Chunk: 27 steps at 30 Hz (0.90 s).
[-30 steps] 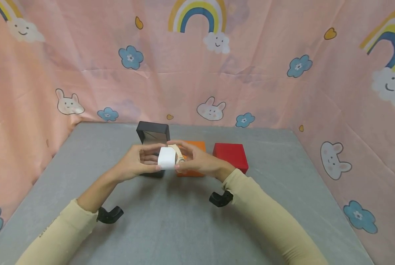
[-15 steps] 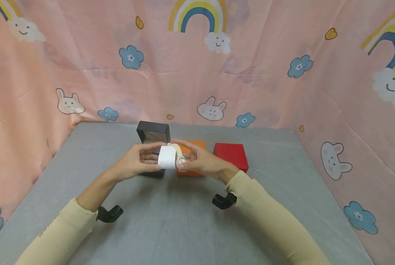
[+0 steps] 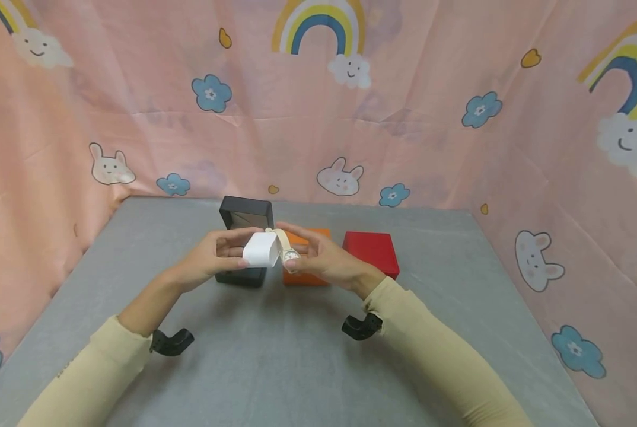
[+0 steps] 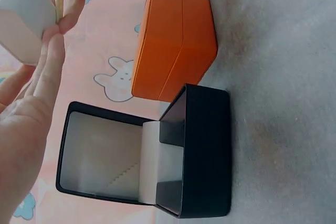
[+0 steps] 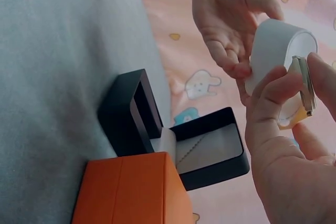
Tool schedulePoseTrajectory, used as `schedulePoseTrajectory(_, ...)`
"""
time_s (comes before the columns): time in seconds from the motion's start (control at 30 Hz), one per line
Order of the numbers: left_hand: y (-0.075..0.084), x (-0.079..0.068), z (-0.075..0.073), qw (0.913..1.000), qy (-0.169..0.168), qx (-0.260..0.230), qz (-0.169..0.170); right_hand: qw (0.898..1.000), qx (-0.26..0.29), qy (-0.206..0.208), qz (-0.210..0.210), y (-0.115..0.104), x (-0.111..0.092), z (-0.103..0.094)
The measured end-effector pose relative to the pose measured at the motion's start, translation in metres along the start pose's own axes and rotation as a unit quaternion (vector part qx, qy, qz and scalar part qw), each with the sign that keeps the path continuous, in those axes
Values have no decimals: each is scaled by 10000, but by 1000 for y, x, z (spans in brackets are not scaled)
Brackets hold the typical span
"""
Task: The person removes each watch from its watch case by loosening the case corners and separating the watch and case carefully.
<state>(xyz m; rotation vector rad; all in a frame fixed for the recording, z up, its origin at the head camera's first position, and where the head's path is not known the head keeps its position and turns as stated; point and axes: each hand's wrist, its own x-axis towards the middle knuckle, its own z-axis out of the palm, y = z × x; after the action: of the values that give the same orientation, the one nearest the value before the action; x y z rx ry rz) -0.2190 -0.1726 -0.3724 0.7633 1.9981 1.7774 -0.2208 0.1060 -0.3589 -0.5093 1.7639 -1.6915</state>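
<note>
Thumb and fingers of the left hand (image 3: 203, 261) pinch a white watch cushion (image 3: 260, 249), held up above the grey table (image 3: 297, 367). Behind this hand stands a black watch box (image 4: 207, 156); the head view has it partly covered, while the left-wrist view looks into its raised lid and pale lining. At the cushion's right end, the right hand (image 3: 331, 262) pinches a wristwatch (image 3: 289, 254) with a cream strap. From the head, its round dial shows; the right-wrist view gives the watch edge-on, along with the cushion's rounded end face. Whether strap and cushion touch, I cannot tell. An orange box (image 4: 173, 40), largely behind the right hand in the head view, bares its side seam to the left-wrist camera. Farthest right, a red box (image 3: 372, 252) shows only partly there.
</note>
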Motion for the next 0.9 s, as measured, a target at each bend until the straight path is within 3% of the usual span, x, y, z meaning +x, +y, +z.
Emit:
schedulePoseTrajectory(0.23,-3,-3,-7,9994,48,-282,183,9994,-193,285,-81,4,1,-2)
schedulePoseTrajectory(0.6,-8,-15,-17,9982,530,275,-45,9963,-460,581,-443,11,1,4)
schedulePoseTrajectory(0.9,-14,-22,-22,9970,636,382,-236,9932,-503,868,-585,17,0,13)
